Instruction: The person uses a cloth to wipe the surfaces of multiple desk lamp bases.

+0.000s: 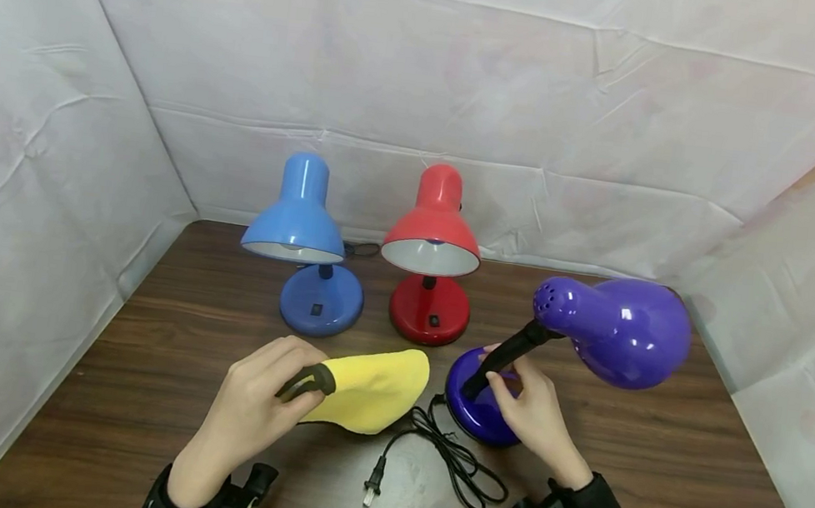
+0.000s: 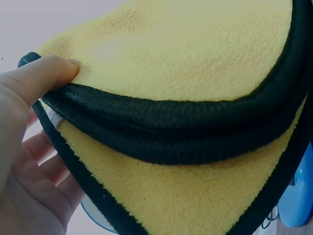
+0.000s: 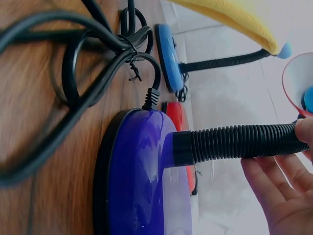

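My left hand [image 1: 250,404] pinches a folded yellow cloth [image 1: 384,390] with dark edging by one corner. In the left wrist view the thumb presses on top of that cloth [image 2: 181,54], and its folded layers hang open below. A purple desk lamp [image 1: 636,330] stands at the right, its shade turned toward the right. Thumb and fingers of my right hand [image 1: 536,411] grip the lamp's black ribbed neck [image 3: 234,142], above the round purple base [image 3: 142,181]. The cloth is held to the left of this base.
Behind the hands stand a blue desk lamp [image 1: 298,221] and a red desk lamp [image 1: 435,228], side by side near the white back sheet [image 1: 427,80]. A bundled black cord [image 1: 456,456] from the purple lamp lies in front, its plug [image 1: 372,485] on the wooden table [image 1: 125,415].
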{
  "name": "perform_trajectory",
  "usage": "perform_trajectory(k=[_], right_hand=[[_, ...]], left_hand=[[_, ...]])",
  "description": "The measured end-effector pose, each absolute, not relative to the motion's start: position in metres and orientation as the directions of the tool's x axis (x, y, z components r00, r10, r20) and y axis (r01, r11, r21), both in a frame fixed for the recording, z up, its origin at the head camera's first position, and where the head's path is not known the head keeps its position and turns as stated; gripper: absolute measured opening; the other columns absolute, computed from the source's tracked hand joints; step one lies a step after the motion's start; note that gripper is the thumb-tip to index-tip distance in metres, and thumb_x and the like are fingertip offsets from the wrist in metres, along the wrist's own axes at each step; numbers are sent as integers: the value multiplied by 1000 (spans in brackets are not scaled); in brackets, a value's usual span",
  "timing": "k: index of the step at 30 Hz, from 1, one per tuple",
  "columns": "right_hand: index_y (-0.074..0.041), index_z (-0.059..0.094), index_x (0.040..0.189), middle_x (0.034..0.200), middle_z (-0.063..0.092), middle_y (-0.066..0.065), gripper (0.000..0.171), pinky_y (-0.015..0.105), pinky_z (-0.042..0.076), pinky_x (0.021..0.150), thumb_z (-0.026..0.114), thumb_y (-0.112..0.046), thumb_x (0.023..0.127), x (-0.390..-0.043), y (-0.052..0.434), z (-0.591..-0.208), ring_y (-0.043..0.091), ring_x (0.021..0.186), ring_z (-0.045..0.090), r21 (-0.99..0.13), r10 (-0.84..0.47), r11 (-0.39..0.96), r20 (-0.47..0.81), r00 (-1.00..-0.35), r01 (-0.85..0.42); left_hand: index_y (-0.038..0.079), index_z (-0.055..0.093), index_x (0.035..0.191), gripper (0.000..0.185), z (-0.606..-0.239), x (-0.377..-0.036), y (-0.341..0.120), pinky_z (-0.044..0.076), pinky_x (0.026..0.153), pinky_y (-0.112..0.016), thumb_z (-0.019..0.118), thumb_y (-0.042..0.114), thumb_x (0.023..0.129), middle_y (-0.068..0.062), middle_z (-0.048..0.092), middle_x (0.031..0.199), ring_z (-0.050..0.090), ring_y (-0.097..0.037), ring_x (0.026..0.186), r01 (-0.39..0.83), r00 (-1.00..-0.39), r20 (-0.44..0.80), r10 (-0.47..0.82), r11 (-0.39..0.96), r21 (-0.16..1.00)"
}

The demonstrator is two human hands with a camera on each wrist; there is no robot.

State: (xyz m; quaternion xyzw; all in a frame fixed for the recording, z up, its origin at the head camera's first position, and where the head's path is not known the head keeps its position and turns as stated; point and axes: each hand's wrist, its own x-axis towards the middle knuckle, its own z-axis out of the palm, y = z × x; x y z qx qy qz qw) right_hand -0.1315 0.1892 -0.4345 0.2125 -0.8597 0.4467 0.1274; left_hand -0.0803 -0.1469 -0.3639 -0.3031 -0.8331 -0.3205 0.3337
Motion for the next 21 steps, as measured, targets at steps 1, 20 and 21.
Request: perform_trajectory(k=[1, 20, 21], right_hand=[[-9, 57, 117, 108, 65, 7, 32, 26, 54, 72, 61, -1, 86, -132, 191, -435, 19, 92, 64, -714, -248, 512, 410, -878, -478], [-14, 55, 119, 107, 67, 8, 32, 7, 46, 77, 60, -5, 88, -143, 228, -432, 14, 94, 62, -697, -114, 591, 426, -898, -406], [-13, 55, 119, 107, 67, 9, 32, 6, 46, 77, 60, -6, 88, -144, 230, -432, 15, 94, 62, -697, -104, 596, 426, -899, -399]], left_hand=[[13, 65, 89, 25, -364, -80, -147, 43, 60, -18, 65, 6, 65, 8, 60, 86, 54, -5, 74, 719, -594, 750, 291, 611, 332], [13, 65, 89, 25, -364, -80, -148, 43, 59, -17, 65, 6, 65, 8, 60, 86, 53, -5, 74, 715, -599, 747, 289, 612, 336], [13, 65, 89, 25, -364, -80, -148, 43, 59, -17, 65, 6, 65, 8, 60, 86, 53, -5, 74, 716, -598, 748, 288, 613, 336]])
